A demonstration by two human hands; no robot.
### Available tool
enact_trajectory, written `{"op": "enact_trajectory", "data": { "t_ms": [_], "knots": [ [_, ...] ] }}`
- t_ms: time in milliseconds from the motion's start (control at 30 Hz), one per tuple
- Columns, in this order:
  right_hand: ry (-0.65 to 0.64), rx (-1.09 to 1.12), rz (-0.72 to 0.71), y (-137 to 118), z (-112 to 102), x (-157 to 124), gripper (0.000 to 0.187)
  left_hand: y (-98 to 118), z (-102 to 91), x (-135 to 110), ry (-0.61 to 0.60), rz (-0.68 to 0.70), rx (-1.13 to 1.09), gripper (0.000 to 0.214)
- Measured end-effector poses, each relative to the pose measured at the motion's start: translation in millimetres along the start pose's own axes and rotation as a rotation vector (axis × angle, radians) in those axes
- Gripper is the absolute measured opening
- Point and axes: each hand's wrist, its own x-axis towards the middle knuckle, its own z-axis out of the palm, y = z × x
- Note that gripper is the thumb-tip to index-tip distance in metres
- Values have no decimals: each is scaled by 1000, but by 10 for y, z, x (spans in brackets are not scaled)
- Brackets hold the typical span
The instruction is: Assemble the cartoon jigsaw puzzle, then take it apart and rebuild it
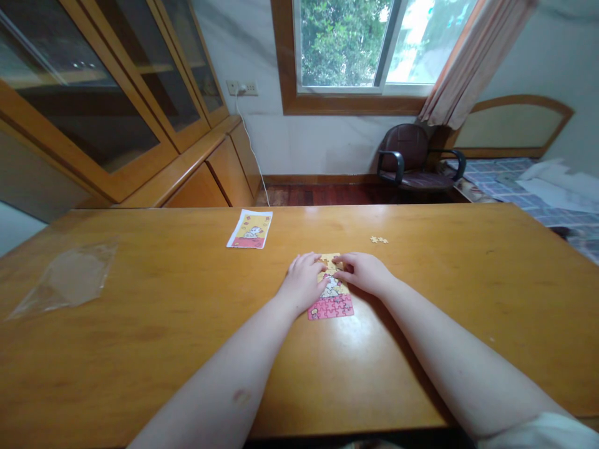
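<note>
On the table (140, 349), centre: puzzle (336, 304), long axis pointing away from the person.
Left hand (303, 280): half-open, pressing its upper left, holding nothing.
Right hand (365, 273): fingertips on its top, grip unclear; loose pieces (379, 239) lie beyond-right.

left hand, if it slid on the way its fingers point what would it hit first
Probably the fingertips of the right hand, nearly touching the left hand over the jigsaw puzzle; loose puzzle pieces lie off that line.
</note>
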Motion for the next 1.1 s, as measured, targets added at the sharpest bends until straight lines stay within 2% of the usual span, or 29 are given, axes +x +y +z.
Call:
{"op": "enact_trajectory", "data": {
  "t_ms": [600,1100],
  "knots": [
    [-29,29,16,7,-5,23,35,-26,-10,3,-51,-6,-41,34],
    [48,33,-1,29,35,20,25,-4,-63,-19,-106,20,18,37]
  ]
}}
